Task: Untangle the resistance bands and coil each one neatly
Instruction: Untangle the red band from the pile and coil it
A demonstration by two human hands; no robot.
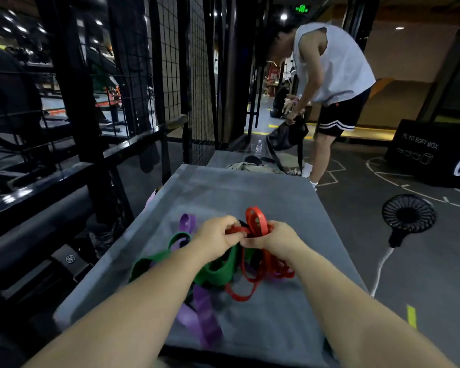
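At the far left we saw a black steel frame with wire mesh [168,75] hemming in the grey tabletop [250,192] along that side. A small round logo on black gear beneath it was too blurred for us to read.

The tangle lay on the tabletop's near half. The purple band [205,322] ran lengthwise from the far left toward the near edge. The wide green band [218,269] curved under the left forearm, partly hidden by it.

The left hand [218,235] had its fingers curled, pinching the red band [255,221]. One red loop stood up between the hands, pointing away from us. The rest trailed back toward us beneath the right wrist. The right hand [271,237] had its fingers wrapped round the base of that loop.

Beyond the tabletop's far end a person in a sleeveless top [332,70] bent over a black bag [287,136]. To the right, a black fan [408,213] lay on the floor with its white cord trailing. Further back stood a black box [430,155] lettered "PLYO SOFT BOX", with a large white "0" cut by the edge.
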